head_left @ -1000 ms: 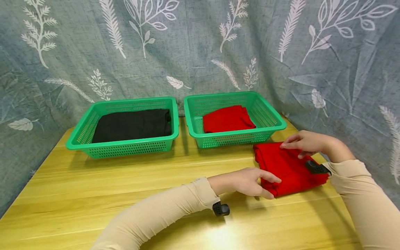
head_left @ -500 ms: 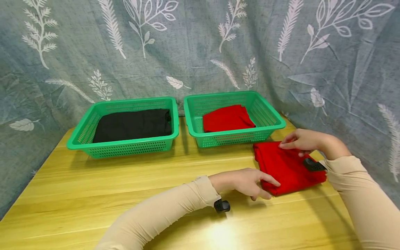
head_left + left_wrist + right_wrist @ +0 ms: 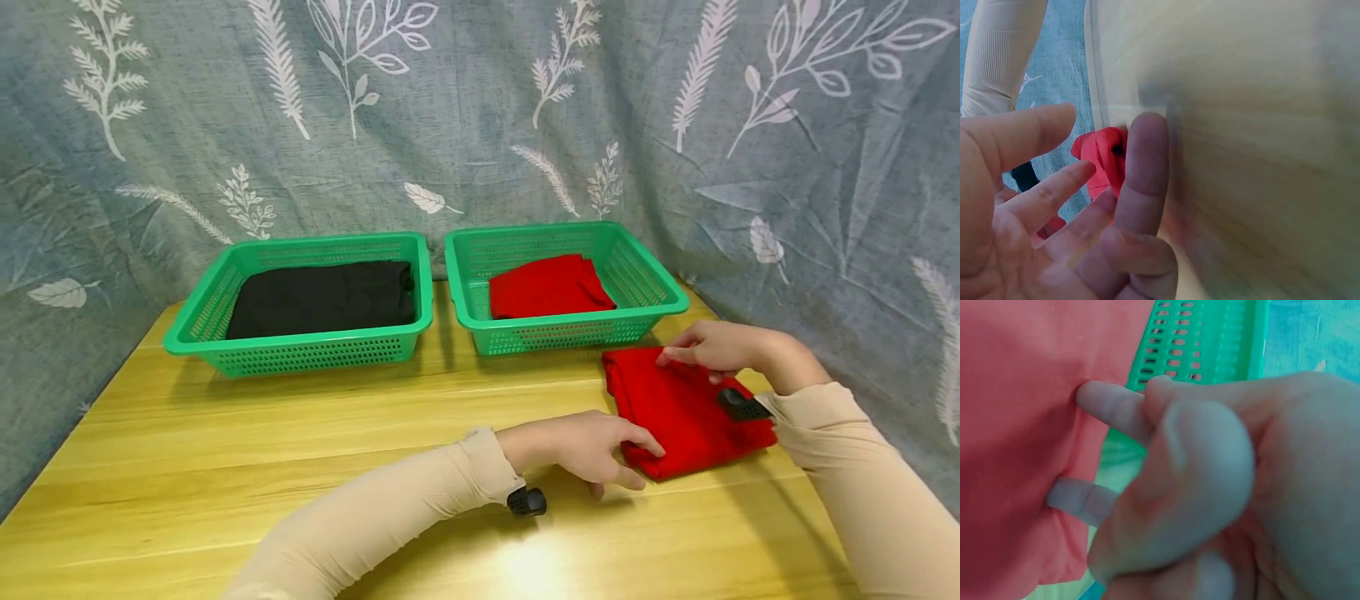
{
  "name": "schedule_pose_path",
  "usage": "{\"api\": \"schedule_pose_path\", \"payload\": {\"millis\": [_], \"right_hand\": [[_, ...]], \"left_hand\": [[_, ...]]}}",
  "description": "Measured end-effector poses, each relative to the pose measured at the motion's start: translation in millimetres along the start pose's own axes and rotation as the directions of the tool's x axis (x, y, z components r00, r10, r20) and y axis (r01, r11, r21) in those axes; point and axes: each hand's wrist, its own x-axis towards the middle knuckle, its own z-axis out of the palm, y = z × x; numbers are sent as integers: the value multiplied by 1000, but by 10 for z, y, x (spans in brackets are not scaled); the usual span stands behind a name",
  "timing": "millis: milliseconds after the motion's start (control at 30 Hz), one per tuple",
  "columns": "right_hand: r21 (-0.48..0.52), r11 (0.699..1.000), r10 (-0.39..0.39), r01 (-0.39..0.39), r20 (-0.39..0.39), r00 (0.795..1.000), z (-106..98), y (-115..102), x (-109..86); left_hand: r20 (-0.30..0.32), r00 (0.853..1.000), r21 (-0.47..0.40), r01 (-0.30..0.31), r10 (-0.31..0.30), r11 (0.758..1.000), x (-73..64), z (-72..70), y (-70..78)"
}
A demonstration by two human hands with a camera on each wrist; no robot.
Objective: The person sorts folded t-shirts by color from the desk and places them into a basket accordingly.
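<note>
A folded piece of red cloth (image 3: pixel 678 417) lies on the wooden table, just in front of the right-hand basket. My right hand (image 3: pixel 712 346) is over its far side, and two fingertips (image 3: pixel 1063 494) press dents into the cloth in the right wrist view. The thumb there stands apart from those fingertips. At the cloth's near left corner is my left hand (image 3: pixel 592 446), its index finger reaching over the edge and its other fingers spread low by the tabletop. In the left wrist view the fingers are loosely bent with nothing between them, and the red cloth (image 3: pixel 1100 153) shows behind them.
Two green plastic baskets stand at the back of the table (image 3: pixel 300 433). The left basket (image 3: pixel 315 354) holds folded black cloth (image 3: pixel 322 300); the right basket (image 3: pixel 555 333) holds folded red cloth (image 3: pixel 551 287). A leaf-patterned curtain (image 3: pixel 465 108) hangs behind and to the right.
The red cloth on the table has slid slightly left and nearer, and both hands have shifted the same way. The baskets have stayed in place.
</note>
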Motion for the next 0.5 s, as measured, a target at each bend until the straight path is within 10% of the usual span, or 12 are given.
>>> {"api": "schedule_pose_path", "payload": {"millis": [500], "right_hand": [[-38,994,-101,101,-11,995,185,-285,55]], "left_hand": [[-32,999,-59,-9,7,998,-359,-105,-211]]}}
